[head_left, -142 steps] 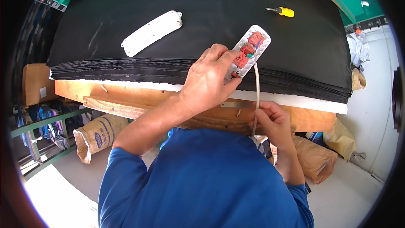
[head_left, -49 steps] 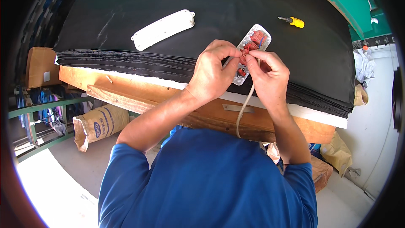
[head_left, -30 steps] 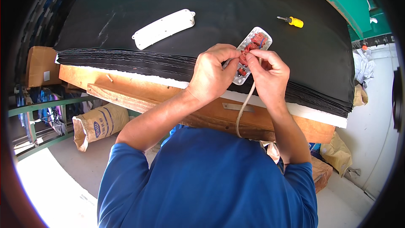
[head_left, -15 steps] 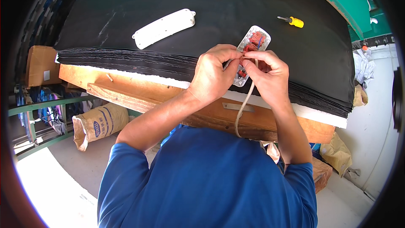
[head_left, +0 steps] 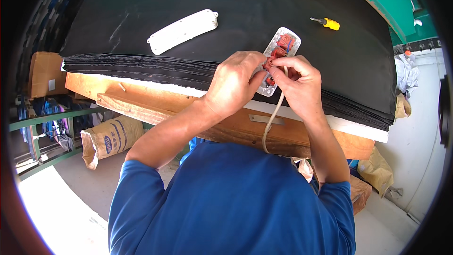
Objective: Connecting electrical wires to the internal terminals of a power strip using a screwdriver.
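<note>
An opened white power strip [head_left: 284, 31] lies tilted at the front of the black-covered bench, its red inner parts [head_left: 285, 42] and a bit of blue wire exposed. My left hand [head_left: 231, 82] is at its left side, thumb and forefinger curled about the casing near its middle; the fingertips are partly hidden. From the right, my right hand [head_left: 302, 85] pinches a wire end of the pale cable [head_left: 270, 125] over the red parts. That cable runs down from the strip past the bench edge. Further left rests the strip's detached white cover [head_left: 183, 31].
A yellow-handled screwdriver [head_left: 330, 23] lies at the far right of the stacked black sheets [head_left: 155, 68]. The bench's wooden front [head_left: 141, 106] is close before me. A paper sack [head_left: 113, 141] and a cardboard box [head_left: 46, 74] stand at left; green metal framing [head_left: 377, 0] rises behind.
My left thumb and forefinger have drawn back slightly left from the wire between the hands, showing more red parts. The right hand has hardly moved and keeps its pinch.
</note>
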